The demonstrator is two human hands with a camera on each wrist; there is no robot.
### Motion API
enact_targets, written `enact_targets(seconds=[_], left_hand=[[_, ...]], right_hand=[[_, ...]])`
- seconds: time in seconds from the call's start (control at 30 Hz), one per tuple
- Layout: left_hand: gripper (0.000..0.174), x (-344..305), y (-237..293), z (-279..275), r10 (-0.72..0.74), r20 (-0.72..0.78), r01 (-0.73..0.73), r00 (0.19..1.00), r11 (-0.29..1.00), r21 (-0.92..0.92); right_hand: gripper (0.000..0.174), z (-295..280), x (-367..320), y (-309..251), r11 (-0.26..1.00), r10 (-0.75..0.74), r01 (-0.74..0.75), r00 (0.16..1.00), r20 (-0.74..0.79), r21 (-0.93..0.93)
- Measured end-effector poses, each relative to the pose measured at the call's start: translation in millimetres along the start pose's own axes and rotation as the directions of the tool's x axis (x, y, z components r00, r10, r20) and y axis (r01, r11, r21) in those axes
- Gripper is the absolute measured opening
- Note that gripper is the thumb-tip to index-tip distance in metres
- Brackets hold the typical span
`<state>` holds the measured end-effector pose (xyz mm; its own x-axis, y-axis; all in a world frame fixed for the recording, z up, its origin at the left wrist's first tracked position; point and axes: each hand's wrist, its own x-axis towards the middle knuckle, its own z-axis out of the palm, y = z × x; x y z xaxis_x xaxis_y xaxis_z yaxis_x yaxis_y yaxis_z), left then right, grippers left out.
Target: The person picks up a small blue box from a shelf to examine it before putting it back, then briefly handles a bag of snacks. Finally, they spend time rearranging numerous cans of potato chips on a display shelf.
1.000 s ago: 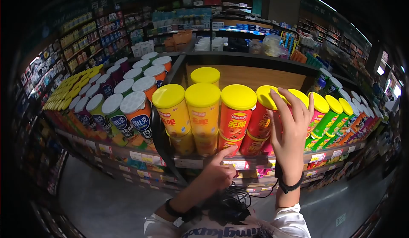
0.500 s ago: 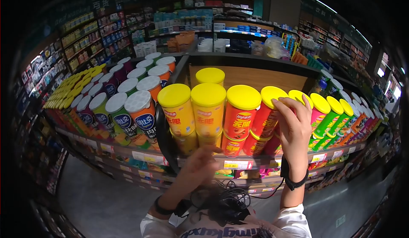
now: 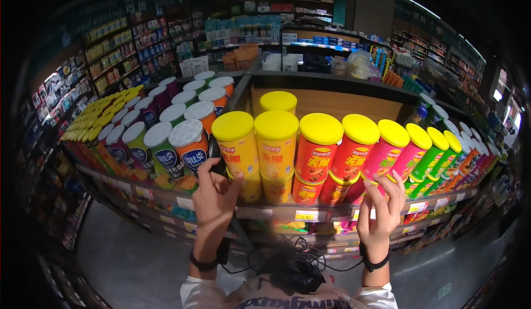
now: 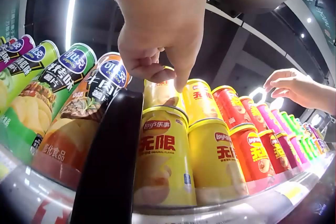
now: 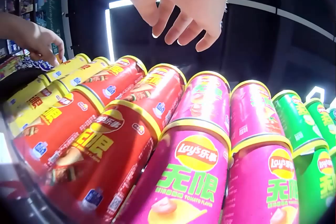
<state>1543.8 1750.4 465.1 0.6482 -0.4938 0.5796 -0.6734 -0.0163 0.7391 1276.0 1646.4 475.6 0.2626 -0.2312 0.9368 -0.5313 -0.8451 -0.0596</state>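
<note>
Stacked Lay's chip cans with yellow lids stand in a row on the shelf. At the left end are yellow cans (image 3: 276, 160), then red cans (image 3: 316, 157), pink cans (image 5: 202, 103) and green cans (image 3: 432, 157). My left hand (image 3: 213, 201) is in front of the leftmost yellow can (image 4: 163, 155), beside the black divider (image 4: 107, 155). Its fingers are bent and grip nothing; in the left wrist view one fingertip points down, overlapping the upper yellow cans. My right hand (image 3: 380, 215) hovers before the pink cans, fingers loosely bent, holding nothing.
Left of the divider stand orange, green and purple chip cans with pale lids (image 3: 187, 133). Another yellow-lidded can (image 3: 278, 101) stands behind the front row, before a wooden back panel (image 3: 343, 104). Price tags (image 3: 307, 215) line the shelf edge. Cables (image 3: 301, 248) hang at my chest.
My left hand has moved left, from below the red cans to the yellow cans by the divider. My right hand has come down from the pink can's lid toward the lower cans.
</note>
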Motion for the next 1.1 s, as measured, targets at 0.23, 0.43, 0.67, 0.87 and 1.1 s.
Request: enact_targets(seconds=[0.23, 0.43, 0.67, 0.87, 1.1], left_hand=[[0.043, -6.9, -13.4, 10.8, -0.014, 0.007, 0.013, 1.0, 0.999, 0.051], [0.038, -9.5, -18.6, 10.3, -0.016, -0.006, 0.016, 1.0, 0.999, 0.044], [0.045, 11.0, -9.6, -6.8, 0.07, -0.027, -0.07, 0.997, 0.998, 0.007], [0.058, 56.7, 23.4, -21.8, 0.109, 0.035, -0.108, 0.993, 0.993, -0.043], [0.061, 58.5, 37.1, -23.6, 0.336, 0.025, -0.335, 0.942, 0.926, 0.172]], right_hand=[[0.033, 12.1, -14.4, 0.6, 0.999, 0.043, -0.044, 0.998, 0.044, 0.019], [0.035, 25.8, -25.0, -16.6, 0.988, -0.034, 0.014, 0.991, 0.126, 0.156], [0.034, 45.4, -31.0, -36.0, 0.935, -0.195, 0.103, 0.949, 0.249, 0.34], [0.034, 50.7, -32.8, -48.4, 0.906, -0.242, 0.111, 0.928, 0.283, 0.409], [0.043, 96.9, -40.3, -89.8, 0.591, -0.041, -0.413, 0.842, 0.537, 0.692]])
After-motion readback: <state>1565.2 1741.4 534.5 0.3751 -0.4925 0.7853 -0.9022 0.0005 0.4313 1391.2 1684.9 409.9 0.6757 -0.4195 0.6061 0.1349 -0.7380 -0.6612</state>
